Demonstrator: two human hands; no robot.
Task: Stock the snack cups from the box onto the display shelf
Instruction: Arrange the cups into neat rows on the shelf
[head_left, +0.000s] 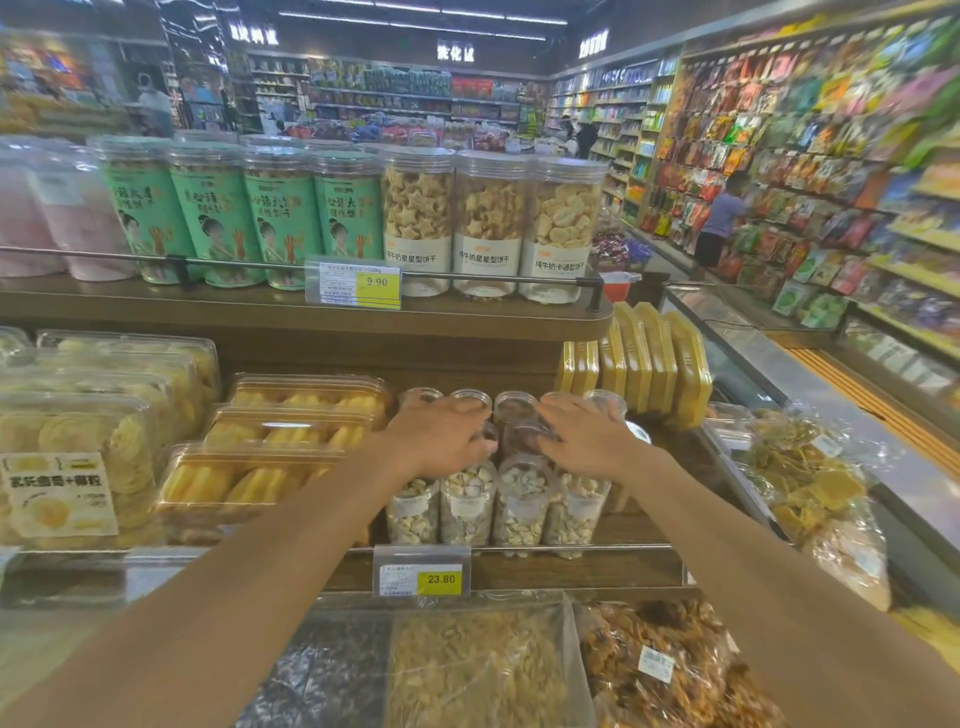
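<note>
Clear snack cups stand in rows on the middle display shelf (571, 569). The front row of pale nut cups (467, 506) stands behind the rail. Further back are cups with darker contents (514, 408). My left hand (441, 441) lies over the cups on the left, its fingers curled down around one of them. My right hand (589, 441) reaches in from the right, its fingertips curled onto a dark-filled cup (519, 434) between the two hands. The cups under both palms are mostly hidden. No box is in view.
Yellow flat packs (649, 364) stand on edge right of the cups. Clear pastry trays (291, 447) crowd the left. Tall biscuit jars (488, 223) fill the upper shelf. Bagged dried snacks (478, 670) lie below, a price tag (422, 570) on the rail. A person (719, 218) stands in the right aisle.
</note>
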